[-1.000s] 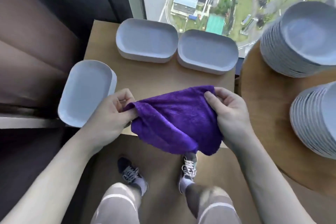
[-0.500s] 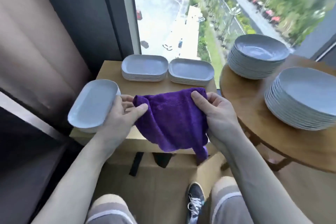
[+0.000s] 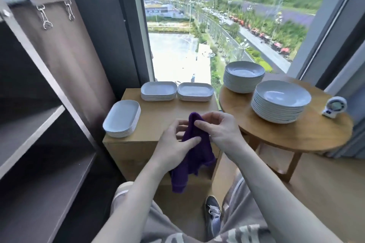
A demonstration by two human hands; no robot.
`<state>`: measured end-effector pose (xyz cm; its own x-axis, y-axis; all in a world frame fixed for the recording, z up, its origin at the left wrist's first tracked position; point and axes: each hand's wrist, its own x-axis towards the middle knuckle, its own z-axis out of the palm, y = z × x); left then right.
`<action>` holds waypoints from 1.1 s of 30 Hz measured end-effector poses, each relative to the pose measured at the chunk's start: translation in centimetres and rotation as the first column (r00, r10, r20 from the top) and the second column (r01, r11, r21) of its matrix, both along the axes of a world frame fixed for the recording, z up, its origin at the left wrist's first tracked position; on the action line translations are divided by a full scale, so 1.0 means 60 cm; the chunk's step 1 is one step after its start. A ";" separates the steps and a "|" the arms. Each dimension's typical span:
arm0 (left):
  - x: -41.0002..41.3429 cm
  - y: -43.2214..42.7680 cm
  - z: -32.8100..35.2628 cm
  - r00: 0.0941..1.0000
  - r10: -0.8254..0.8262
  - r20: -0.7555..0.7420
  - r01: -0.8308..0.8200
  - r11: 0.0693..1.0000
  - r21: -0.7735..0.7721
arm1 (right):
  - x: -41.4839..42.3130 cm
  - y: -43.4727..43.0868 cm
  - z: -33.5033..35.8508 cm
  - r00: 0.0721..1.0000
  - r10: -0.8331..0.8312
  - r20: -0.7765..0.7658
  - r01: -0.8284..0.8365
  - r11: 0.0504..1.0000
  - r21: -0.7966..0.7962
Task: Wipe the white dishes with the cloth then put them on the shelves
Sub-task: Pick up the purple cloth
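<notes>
Forearms reach out over patterned trousers and one dark laced shoe [image 3: 212,209], and both hands are busy with the deep purple fluffy cloth [image 3: 197,156]. The right hand [image 3: 219,130] pinches its top edge between thumb and forefinger, with the other fingers curled loosely above. The left hand [image 3: 173,144] presses its thumb onto the fabric lower down, fingers tucked behind, so the cloth is bunched between the two and the rest hangs limp in front of the light wooden cabinet [image 3: 158,110]. No dish is in hand. On the cabinet top, the nearest stack of white oblong dishes [image 3: 121,118] sits at the left corner, and two more oblong stacks [image 3: 159,90] [image 3: 195,91] stand side by side at the back edge by the glass. To the right, the round wooden table [image 3: 296,136] carries a tall pile of white round bowls [image 3: 280,102], a second pile [image 3: 244,76] behind it, and a small white timer [image 3: 334,106] off to the side. On the left, the dark brown shelving unit [image 3: 39,124] stands open, and none of the white dishes shows on the boards in sight. By my reckoning this is barely the start: the cloth is being readied, every stack looks untouched, and all the wiping and shelving is left. Beyond the tall window, green hills and a road.
</notes>
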<state>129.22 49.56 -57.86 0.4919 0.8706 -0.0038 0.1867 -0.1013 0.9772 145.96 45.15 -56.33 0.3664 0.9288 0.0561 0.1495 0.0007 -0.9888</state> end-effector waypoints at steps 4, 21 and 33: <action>-0.009 -0.013 0.007 0.997 0.000 0.073 0.004 0.999 -0.051 | 0.006 -0.018 0.011 0.997 -0.012 0.077 0.008 0.999 0.049; 0.022 0.022 0.088 1.000 0.008 -0.010 -0.010 0.990 -0.139 | 0.077 0.002 -0.013 0.846 -0.204 0.493 0.090 0.965 0.246; 0.043 0.193 -0.116 0.984 0.060 0.168 0.035 0.857 -0.514 | 0.055 0.147 -0.235 0.974 0.184 0.135 -0.165 0.976 -0.139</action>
